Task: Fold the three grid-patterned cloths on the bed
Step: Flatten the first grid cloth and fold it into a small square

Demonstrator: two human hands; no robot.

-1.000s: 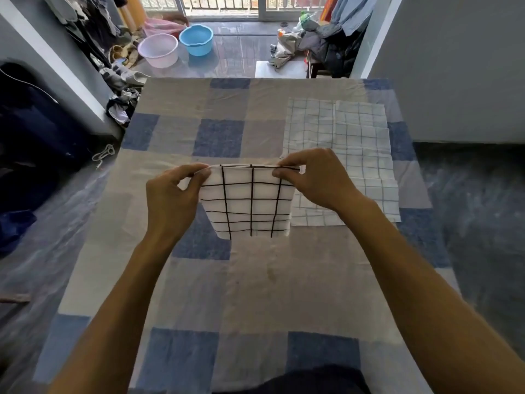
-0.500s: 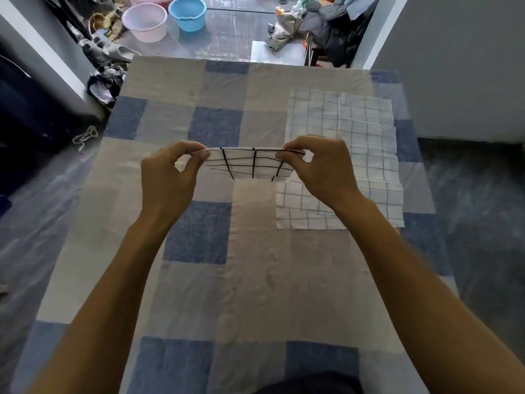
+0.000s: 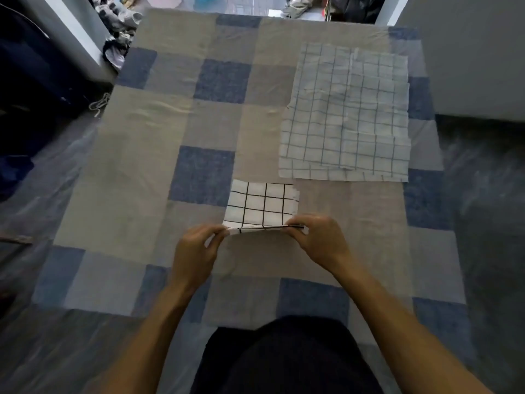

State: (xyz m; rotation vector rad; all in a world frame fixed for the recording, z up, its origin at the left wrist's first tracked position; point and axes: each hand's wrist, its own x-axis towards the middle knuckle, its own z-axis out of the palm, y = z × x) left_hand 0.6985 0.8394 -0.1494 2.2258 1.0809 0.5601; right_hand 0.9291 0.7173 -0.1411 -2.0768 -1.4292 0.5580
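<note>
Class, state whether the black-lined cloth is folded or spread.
Folded: black-lined cloth shows doubled layers where left hand and right hand pinch it.

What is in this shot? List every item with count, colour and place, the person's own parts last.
black-grid cloth: 1, white with black lines, mid-bed, near edge lifted.
lower blue-grid cloth: 1, pale with blue lines, flat on the bed's far right.
upper blue-grid cloth: 1, same colours, lying over its right part.
bedspread: 1, blue and beige patchwork, covering the bed.
clothes heap: 1, grey and dark, floor beyond the bed.
left grip: 1, bare, pinching the black-grid cloth's near-left corner.
right grip: 1, bare, pinching its near-right corner.
</note>
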